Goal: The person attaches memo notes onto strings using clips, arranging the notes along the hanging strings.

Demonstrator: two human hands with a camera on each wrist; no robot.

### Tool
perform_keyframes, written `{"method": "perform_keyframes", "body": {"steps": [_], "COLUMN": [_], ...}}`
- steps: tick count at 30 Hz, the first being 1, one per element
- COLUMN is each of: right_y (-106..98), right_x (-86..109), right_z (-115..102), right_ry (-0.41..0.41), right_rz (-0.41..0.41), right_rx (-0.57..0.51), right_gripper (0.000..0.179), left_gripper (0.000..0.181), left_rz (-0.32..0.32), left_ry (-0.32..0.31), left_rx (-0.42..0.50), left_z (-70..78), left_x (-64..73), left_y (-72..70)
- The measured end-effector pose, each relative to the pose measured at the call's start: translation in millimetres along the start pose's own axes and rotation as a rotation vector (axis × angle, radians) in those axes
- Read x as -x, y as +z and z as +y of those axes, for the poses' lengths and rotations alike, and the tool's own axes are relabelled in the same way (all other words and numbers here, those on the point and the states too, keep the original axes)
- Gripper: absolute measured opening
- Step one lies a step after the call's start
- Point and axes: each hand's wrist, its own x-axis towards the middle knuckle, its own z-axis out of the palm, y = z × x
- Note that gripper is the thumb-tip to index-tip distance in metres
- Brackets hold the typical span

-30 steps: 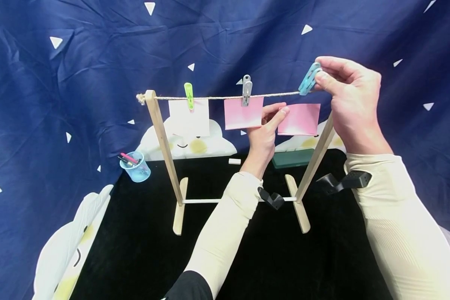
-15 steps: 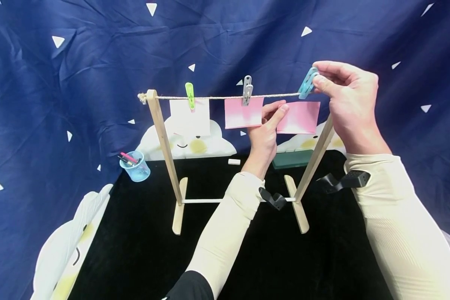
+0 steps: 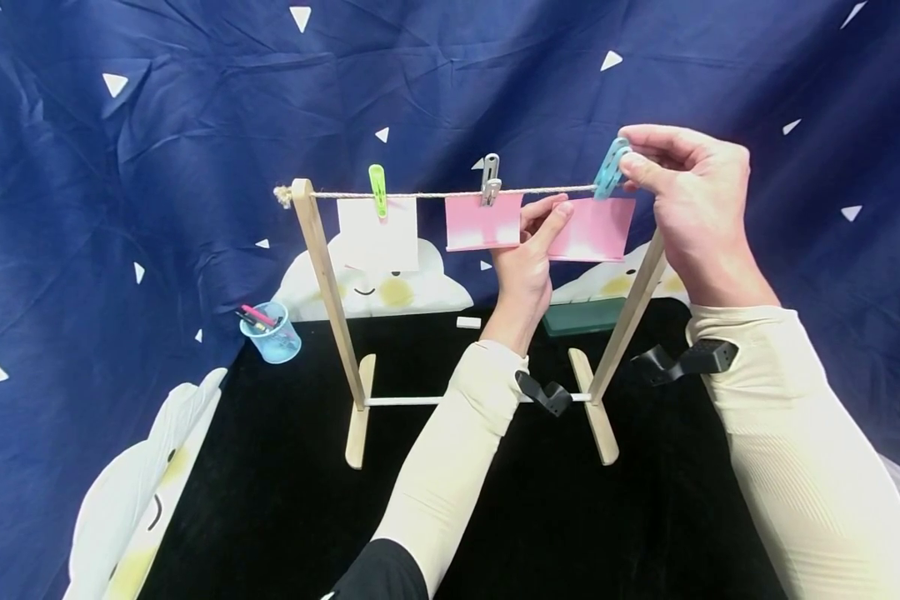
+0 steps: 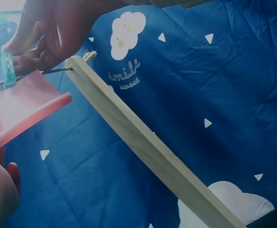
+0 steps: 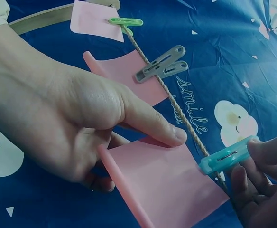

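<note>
Between thumb and fingers, my left hand pinches the left edge of a pink paper just under the rope. My right hand pinches a blue clothespin at the rope, above that paper's top edge. In the right wrist view the clothespin's tip meets the paper's edge at the rope; whether it grips the paper I cannot tell. A grey clothespin holds another pink paper on the rope. Farther left, a green clothespin holds a pale paper.
Two wooden posts carry the rope, joined low down by a white bar. On the black cloth stand a blue pen cup, a white block and a dark green case. A blue curtain hangs behind.
The pink paper in my left hand has risen slightly to the rope. My right hand and the blue clothespin have moved a little down and left.
</note>
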Motion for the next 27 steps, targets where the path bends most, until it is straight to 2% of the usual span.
{"method": "perform_keyframes", "body": {"steps": [12, 27], "right_y": [1.0, -1.5], "right_x": [3.0, 3.2], "right_z": [-0.3, -0.6], "right_ry": [0.026, 0.064], "right_rz": [-0.017, -0.009], "right_rx": [0.04, 0.091], "right_gripper": [0.022, 0.022], "left_gripper": [0.032, 0.034], "left_rz": [0.0, 0.005], "left_ry": [-0.012, -0.028], "left_rx": [0.04, 0.044], "left_z": [2.9, 3.1], "left_x": [-1.4, -1.7], "left_y": [2.7, 5.1]}}
